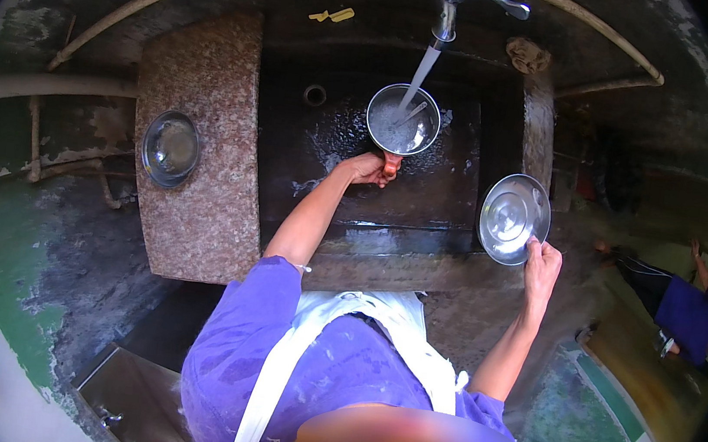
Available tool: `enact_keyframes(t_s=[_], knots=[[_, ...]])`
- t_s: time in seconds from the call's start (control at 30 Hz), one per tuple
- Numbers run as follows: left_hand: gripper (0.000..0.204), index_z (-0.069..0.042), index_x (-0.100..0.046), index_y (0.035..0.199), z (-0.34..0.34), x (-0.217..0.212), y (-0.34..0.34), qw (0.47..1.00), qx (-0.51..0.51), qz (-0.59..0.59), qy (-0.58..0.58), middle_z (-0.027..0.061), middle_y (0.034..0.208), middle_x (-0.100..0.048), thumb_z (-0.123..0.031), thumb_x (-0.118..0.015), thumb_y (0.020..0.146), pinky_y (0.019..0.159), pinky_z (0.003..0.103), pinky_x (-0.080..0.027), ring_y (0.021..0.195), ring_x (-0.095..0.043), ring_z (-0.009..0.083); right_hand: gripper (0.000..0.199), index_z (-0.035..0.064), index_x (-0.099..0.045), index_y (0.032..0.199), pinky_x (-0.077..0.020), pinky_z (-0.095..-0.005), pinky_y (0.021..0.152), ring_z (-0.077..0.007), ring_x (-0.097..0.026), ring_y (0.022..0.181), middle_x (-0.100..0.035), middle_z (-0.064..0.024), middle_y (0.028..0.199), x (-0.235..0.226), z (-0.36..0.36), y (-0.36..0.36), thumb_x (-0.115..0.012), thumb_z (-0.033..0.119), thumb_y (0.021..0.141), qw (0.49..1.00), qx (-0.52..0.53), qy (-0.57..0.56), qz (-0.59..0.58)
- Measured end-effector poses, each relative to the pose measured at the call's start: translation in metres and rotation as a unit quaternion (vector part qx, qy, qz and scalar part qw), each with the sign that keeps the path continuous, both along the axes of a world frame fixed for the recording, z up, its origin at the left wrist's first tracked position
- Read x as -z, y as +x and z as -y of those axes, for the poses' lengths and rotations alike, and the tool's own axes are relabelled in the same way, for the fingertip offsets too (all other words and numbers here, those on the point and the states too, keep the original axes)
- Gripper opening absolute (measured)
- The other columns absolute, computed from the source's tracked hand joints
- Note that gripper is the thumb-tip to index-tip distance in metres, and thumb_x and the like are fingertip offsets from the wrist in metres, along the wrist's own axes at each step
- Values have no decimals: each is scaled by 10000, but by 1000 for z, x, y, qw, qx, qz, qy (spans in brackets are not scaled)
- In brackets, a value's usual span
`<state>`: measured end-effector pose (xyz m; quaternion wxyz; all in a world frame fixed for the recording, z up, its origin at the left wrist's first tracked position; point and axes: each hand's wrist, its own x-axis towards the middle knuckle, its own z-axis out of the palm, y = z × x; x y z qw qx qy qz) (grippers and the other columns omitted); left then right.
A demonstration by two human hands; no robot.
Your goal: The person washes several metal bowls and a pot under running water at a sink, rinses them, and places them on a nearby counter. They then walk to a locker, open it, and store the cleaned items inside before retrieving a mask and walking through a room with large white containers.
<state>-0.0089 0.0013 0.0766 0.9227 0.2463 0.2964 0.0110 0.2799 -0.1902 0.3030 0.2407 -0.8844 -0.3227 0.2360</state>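
My left hand (366,170) is closed round the reddish-brown handle of a small metal saucepan (386,142). The pan sits in the dark sink (427,196), under a stream of water falling from the tap (444,30). Bubbly water fills its inside, and a thin metal handle, perhaps a spoon's, slants up against its wall. Off to the right, my right hand (544,264) pinches the near rim of a shiny round steel plate (507,221), tilted up over the sink's right edge.
A steel bowl (171,149) stands on the speckled stone slab (204,230) to the left. Beside the sink, a crumpled cloth (526,56) lies on the right ledge (539,124). Yellow scraps (332,15) lie behind the sink. Another person (682,311) is at the far right.
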Motion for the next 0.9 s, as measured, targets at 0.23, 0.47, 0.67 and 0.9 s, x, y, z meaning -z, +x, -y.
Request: enact_keyframes(t_s=[0.23,0.47,0.67,0.9], knots=[[188,-118,-468,834,5,-43,-5,999,-13,0,36,-9,660,-449,-264,-586,840,523,249,-373,576,-445,98,372,-65,-431,571,-341,-362,496,-175,-366,470,-357,-139,489,3,13,5,-548,222,777,1000,-1,9,7],[291,-150,-458,820,10,-60,-14,999,-30,18,26,-30,722,-434,-412,-582,840,525,247,-366,592,-436,84,377,-71,-496,599,-389,-408,548,-339,-488,518,-468,-233,556,4,22,7,-550,264,763,998,-24,5,54],[326,-159,-448,804,11,-77,-16,998,-38,4,42,-32,709,-420,-470,-523,863,528,257,-350,576,-408,84,385,-66,-513,609,-406,-415,570,-360,-517,552,-493,-237,581,5,25,5,-556,283,765,998,-24,3,65],[341,-143,-447,789,10,-98,-13,996,-58,-8,69,-22,639,-376,-470,-502,868,526,259,-333,537,-358,95,378,-59,-531,631,-412,-423,583,-373,-521,572,-518,-239,613,9,25,1,-557,293,766,997,-13,-7,70]])
